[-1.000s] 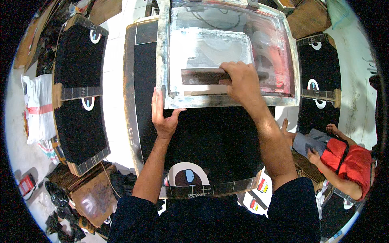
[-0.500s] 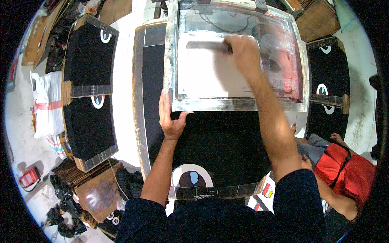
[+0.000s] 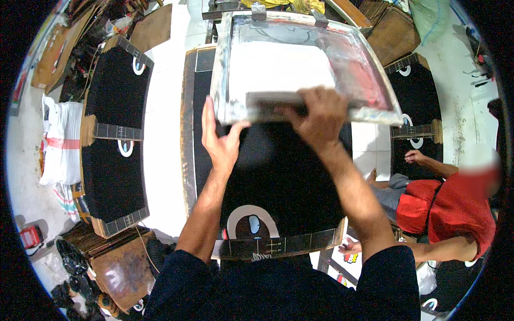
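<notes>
A screen-printing frame (image 3: 220, 67) with a whitish, red-stained mesh lies over a black fabric panel (image 3: 289, 171). My left hand (image 3: 220, 143) holds its near left corner, fingers stretched along the side and thumb at the near edge. In my right hand (image 3: 324, 115) is a dark squeegee (image 3: 267, 100), blurred by motion, at the near edge of the mesh. White paint or ink (image 3: 278, 64) covers the middle of the screen. Nearer to me on the black fabric is a printed eye shape (image 3: 254, 227), brown, white and blue.
Black panels with similar prints stand at left (image 3: 118, 91) and right (image 3: 415, 101). Two hinge clamps (image 3: 259, 12) sit at the frame's far edge. A person in red (image 3: 455, 214) works at my right. White sacks (image 3: 64, 142) and stacked cardboard (image 3: 120, 273) lie at left.
My right hand has drawn the squeegee from the middle of the screen to its near edge. The frame's near edge appears raised at my left hand. The view has shifted somewhat.
</notes>
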`<state>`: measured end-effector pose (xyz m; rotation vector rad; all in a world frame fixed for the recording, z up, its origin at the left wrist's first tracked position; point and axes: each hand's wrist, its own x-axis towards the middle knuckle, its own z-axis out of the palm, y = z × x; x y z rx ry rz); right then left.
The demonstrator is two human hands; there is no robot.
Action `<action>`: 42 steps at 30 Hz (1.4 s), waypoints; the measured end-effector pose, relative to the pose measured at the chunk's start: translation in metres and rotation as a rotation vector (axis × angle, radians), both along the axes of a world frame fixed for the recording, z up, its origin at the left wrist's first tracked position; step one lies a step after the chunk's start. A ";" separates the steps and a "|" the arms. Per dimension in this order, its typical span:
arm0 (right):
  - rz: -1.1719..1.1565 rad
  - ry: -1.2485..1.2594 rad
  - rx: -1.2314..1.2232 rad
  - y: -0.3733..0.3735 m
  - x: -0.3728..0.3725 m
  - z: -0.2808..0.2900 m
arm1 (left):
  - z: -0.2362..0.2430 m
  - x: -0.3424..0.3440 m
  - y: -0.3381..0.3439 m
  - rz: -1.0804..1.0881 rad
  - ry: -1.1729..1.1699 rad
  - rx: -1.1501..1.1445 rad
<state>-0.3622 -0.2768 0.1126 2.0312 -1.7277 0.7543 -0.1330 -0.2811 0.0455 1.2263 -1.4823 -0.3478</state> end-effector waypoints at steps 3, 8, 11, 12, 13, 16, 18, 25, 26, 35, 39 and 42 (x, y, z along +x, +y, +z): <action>0.065 0.055 -0.180 -0.055 -0.019 0.076 | 0.078 -0.008 -0.036 -0.049 0.209 -0.032; -0.098 0.049 -0.054 -0.118 -0.025 0.176 | 0.121 0.038 -0.087 -0.204 0.246 -0.084; -0.071 -0.030 -0.117 -0.132 -0.012 0.213 | 0.030 0.119 -0.070 -0.077 0.127 0.028; -0.119 -0.047 -0.041 -0.135 -0.009 0.223 | -0.016 0.153 -0.050 0.001 0.091 0.109; -0.112 -0.045 -0.085 -0.140 -0.007 0.229 | -0.065 0.190 -0.027 0.047 0.120 0.208; -0.161 -0.066 0.067 -0.156 -0.016 0.248 | -0.201 0.276 0.113 0.343 -0.274 0.829; -0.200 -0.034 0.063 -0.172 -0.029 0.255 | -0.253 0.313 0.220 0.073 -0.737 1.257; -0.170 -0.042 0.163 -0.233 -0.066 0.279 | -0.274 0.321 0.397 0.353 -0.009 1.129; -0.139 -0.066 0.172 -0.239 -0.069 0.282 | -0.272 0.320 0.395 0.383 -0.004 1.126; -0.052 -0.120 0.110 -0.263 -0.089 0.288 | -0.257 0.320 0.392 0.672 -0.223 1.099; 0.039 -0.119 0.149 -0.268 -0.092 0.290 | -0.228 0.342 0.386 0.561 -0.343 1.290; -0.044 -0.145 0.155 -0.271 -0.093 0.291 | -0.194 0.346 0.354 0.639 -0.359 0.831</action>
